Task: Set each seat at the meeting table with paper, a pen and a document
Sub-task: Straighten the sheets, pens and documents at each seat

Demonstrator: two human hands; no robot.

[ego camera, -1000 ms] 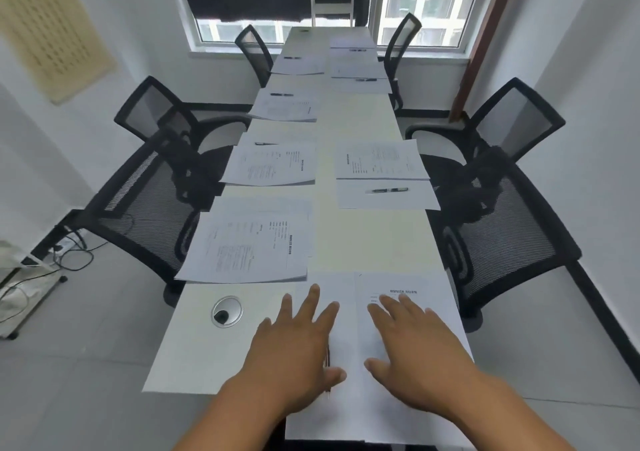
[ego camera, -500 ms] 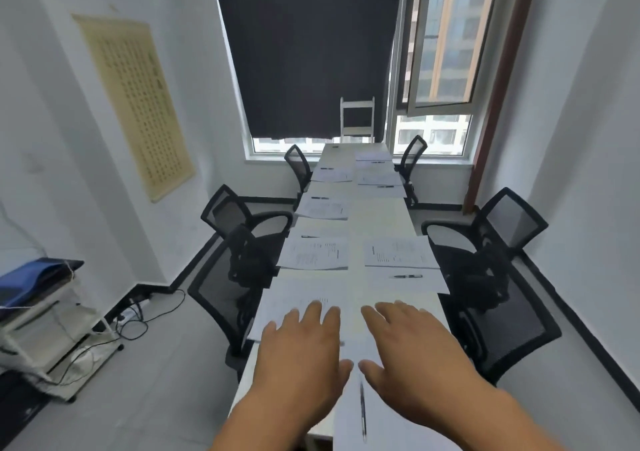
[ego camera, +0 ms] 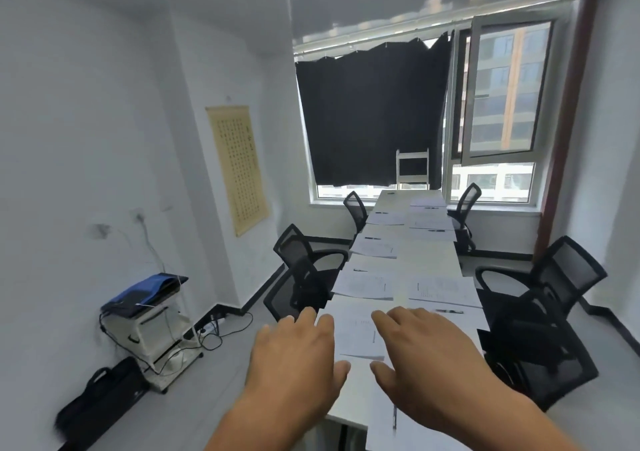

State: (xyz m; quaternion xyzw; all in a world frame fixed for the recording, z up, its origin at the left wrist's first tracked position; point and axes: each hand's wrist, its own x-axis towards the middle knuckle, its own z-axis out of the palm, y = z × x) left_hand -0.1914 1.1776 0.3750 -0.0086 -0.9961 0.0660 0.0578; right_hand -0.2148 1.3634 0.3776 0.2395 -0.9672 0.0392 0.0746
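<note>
Left hand (ego camera: 294, 357) and right hand (ego camera: 426, 353) both spread flat, palms down, fingers apart, holding nothing, raised over near end of long white table (ego camera: 429, 260). Pen (ego camera: 394, 416) lies on paper at near edge, beside right wrist. Printed documents (ego camera: 367, 286) and pens lined along both long edges toward window end. Black mesh chairs (ego camera: 308, 270) flank both sides.

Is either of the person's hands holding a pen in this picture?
No: the left hand and the right hand are both spread open and empty above the papers on the table.
</note>
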